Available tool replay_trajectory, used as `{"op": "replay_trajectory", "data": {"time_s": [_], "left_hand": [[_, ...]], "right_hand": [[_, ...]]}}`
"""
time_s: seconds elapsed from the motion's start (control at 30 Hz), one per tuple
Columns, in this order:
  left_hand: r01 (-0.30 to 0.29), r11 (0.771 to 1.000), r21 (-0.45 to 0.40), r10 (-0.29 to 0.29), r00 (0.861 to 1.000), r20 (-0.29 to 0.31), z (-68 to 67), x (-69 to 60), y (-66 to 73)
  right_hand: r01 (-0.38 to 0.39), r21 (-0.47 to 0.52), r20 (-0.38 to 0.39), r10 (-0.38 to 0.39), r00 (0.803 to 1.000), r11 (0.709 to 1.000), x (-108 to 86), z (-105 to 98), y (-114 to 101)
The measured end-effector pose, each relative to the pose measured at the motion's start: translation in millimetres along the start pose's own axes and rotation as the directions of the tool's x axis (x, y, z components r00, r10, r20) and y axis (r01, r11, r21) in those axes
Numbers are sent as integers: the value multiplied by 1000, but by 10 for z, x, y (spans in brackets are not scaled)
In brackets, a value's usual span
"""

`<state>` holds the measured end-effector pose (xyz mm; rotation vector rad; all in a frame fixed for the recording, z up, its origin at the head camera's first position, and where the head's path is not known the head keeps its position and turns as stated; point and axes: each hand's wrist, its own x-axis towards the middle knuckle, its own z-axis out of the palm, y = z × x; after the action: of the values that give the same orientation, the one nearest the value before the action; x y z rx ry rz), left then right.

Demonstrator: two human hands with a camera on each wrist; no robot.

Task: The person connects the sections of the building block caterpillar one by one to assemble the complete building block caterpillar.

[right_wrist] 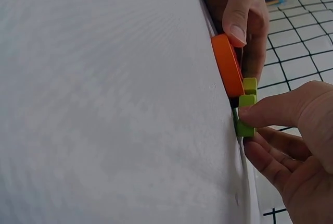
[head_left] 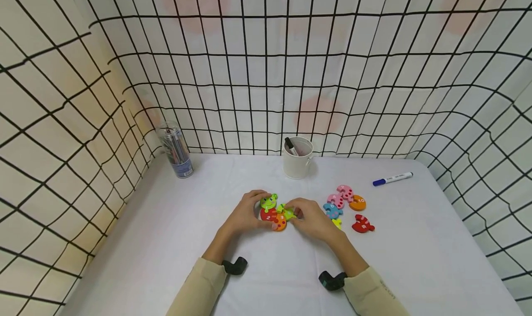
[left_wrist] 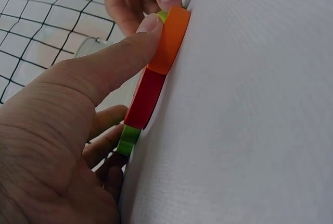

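Observation:
My left hand holds a row of joined puzzle pieces on the white tabletop. A green smiling head piece leads the row, then a red piece marked 2 and an orange piece marked 3. In the left wrist view the thumb presses the orange piece, with the fingers beside the head. My right hand pinches a light green piece between thumb and fingers. It is tilted up against the orange one; whether the two interlock, I cannot tell.
Right of my right hand lie pink pieces, a blue piece, a partly hidden yellow piece, an orange piece and a red piece. Farther back are a white bucket, a marker and a pencil-filled container.

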<state>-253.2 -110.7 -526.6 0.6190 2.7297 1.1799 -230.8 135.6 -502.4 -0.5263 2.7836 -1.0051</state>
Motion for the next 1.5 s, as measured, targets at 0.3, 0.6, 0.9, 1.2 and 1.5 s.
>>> {"op": "replay_trajectory", "data": {"time_s": [0.3, 0.6, 0.9, 1.2, 1.5], "left_hand": [[-9, 1000, 6, 9, 1000, -3, 8, -3, -10], [-29, 1000, 12, 29, 999, -15, 8, 1, -20], [-11, 1000, 13, 11, 1000, -9, -4, -7, 10], [27, 999, 24, -27, 1000, 6, -22, 0, 30], [32, 999, 22, -32, 999, 11, -6, -5, 12]], "right_hand": [[14, -14, 0, -14, 1000, 1000, 11, -11, -46], [36, -21, -4, -36, 999, 999, 8, -21, -58], [23, 28, -17, -22, 1000, 999, 1, -9, -16], [-55, 72, -109, 62, 992, 996, 46, -68, 134], [-187, -18, -156, 182, 971, 982, 78, -223, 340]]}}
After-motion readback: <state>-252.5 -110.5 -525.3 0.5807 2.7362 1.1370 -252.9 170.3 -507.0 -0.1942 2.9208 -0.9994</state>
